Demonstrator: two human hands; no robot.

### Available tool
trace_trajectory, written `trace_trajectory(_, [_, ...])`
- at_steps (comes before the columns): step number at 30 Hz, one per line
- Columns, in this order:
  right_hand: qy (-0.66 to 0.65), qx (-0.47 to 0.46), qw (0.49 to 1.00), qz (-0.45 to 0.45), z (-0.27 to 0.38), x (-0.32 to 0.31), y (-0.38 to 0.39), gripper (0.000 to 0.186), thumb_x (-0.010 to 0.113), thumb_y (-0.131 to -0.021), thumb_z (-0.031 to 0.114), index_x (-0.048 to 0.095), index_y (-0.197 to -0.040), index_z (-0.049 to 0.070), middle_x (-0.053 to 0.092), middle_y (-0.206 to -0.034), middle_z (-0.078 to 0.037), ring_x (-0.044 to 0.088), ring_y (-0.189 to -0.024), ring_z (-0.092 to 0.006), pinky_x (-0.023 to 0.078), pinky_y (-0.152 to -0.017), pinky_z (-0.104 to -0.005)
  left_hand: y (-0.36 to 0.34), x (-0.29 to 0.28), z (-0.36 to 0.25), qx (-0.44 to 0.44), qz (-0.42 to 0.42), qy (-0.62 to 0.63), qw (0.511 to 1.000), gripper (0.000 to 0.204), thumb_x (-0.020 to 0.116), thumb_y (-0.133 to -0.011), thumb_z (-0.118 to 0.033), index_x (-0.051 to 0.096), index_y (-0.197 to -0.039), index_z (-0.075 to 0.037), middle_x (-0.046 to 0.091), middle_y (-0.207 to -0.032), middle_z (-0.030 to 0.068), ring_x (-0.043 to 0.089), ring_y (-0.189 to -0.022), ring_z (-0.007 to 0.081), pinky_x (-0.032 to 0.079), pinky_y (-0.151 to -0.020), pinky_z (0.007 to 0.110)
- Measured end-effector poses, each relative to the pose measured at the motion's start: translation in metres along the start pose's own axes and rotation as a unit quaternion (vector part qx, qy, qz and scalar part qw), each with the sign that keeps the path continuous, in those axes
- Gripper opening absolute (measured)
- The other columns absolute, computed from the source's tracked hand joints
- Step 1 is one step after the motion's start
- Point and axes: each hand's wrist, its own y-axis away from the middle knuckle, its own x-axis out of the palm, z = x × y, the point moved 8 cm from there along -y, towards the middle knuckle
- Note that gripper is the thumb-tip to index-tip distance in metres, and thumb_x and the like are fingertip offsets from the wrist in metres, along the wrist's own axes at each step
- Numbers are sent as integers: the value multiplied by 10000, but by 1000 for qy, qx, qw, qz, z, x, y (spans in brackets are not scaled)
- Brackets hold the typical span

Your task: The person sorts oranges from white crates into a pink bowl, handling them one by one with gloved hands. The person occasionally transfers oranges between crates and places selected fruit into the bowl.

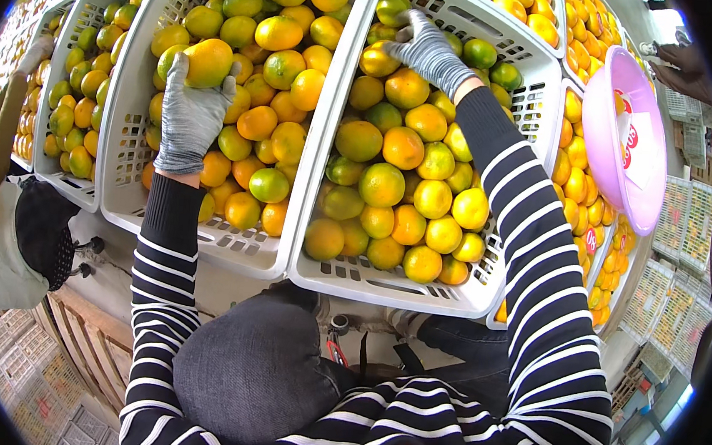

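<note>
My left hand (pixel 191 113), in a grey glove, grips a yellow-green mandarin (pixel 208 63) above the left white crate (pixel 133 113). Its thumb and fingers close around the fruit from below. My right hand (pixel 430 51), also gloved, reaches to the far left part of the right white crate (pixel 539 124) with fingers apart. The thumb rests by an orange-yellow mandarin (pixel 380 59), and the fingertips are close to a greener mandarin (pixel 392 9). Both crates hold many mandarins, from green to orange.
More filled crates (pixel 81 96) stand on the left, with another person's gloved hand (pixel 36 53) at them. A pink basin (pixel 617 151) leans over oranger fruit at the right. Dark trousers, my legs (pixel 257 365), are below the crates; a wooden slatted piece (pixel 84 331) stands lower left.
</note>
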Motion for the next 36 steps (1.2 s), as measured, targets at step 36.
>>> trace_trajectory(36, [-156,-35,984,-78,-21,-92,103,535,740,-872,320,575,-1291,30,636,-1216,-115,578,-1148,-181,461,-995,-305,-32,236,235,-179,398,-412,800,596,693,-904,-84,409,-1427,-58,585,-1147,63,577,-1044,146,512,-875,265])
